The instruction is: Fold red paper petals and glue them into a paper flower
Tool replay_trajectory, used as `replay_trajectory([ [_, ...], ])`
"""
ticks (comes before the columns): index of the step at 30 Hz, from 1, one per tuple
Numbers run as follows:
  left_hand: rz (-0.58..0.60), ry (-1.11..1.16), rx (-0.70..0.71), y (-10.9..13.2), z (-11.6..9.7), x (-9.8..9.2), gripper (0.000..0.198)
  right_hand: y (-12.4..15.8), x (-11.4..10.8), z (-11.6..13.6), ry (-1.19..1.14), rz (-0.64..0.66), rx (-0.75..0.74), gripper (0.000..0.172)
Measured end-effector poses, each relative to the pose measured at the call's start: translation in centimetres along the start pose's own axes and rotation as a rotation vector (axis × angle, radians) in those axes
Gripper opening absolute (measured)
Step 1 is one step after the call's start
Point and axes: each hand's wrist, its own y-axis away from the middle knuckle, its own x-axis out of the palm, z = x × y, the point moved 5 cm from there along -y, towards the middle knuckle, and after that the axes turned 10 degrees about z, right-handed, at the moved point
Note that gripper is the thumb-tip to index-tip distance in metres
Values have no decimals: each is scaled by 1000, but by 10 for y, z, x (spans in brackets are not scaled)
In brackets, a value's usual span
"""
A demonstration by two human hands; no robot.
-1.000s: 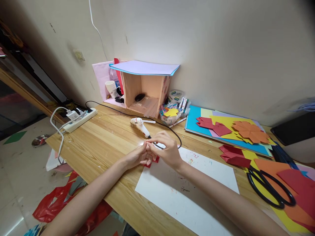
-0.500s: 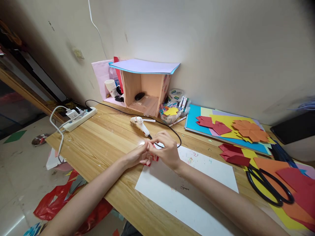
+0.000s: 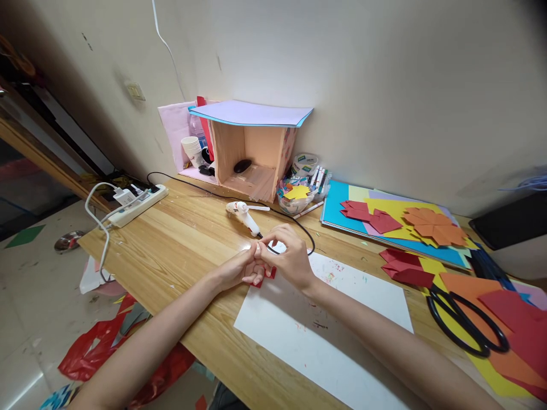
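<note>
A small piece of red paper [image 3: 257, 283] shows under and between my fingers, mostly hidden by them. My left hand [image 3: 239, 269] is closed around it with the thumb on top. From the right, my right hand [image 3: 289, 257] pinches at the same spot, its fingertips meeting the left thumb. Both hands are over the left edge of a white sheet of paper [image 3: 342, 330] with coloured marks. Just behind them lies a white hot glue gun [image 3: 243, 216], its black cord curving around to the right.
An open box with a purple roof [image 3: 256, 114] stands by the wall. Tubs of markers [image 3: 318, 179] sit beside it. Coloured sheets [image 3: 342, 199] carry cut paper shapes. Black-handled scissors [image 3: 465, 322] lie at right, a power strip [image 3: 141, 206] at left.
The hands stay in nearly the same place. The right fingers have shifted slightly, and a little more red paper shows below the left fingers.
</note>
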Motion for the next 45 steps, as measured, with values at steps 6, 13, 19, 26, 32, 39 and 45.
replay_trajectory([
  [6, 26, -11, 5, 0, 1, -2, 56, -2, -3, -4, -19, 0, 7, 7],
  [13, 16, -34, 7, 1, -1, -1, 56, -2, 3, 0, -62, 63, -47, 10],
  [19, -10, -29, 7, 2, -1, -2, 55, -1, 0, 3, -57, 33, -85, 8],
  [26, -35, -40, -29, 2, 0, 0, 55, 0, 1, 5, -8, 28, -81, 7],
  [32, -102, -85, 85, 3, -11, -5, 49, -4, -4, -3, 46, 4, -42, 7],
  [39, -585, -538, 295, 34, -57, -31, 29, -20, -15, -44, 123, 115, 136, 24],
  [45, -464, -1049, 136, 30, -52, -17, 29, -26, -27, -61, 289, 183, 234, 11],
])
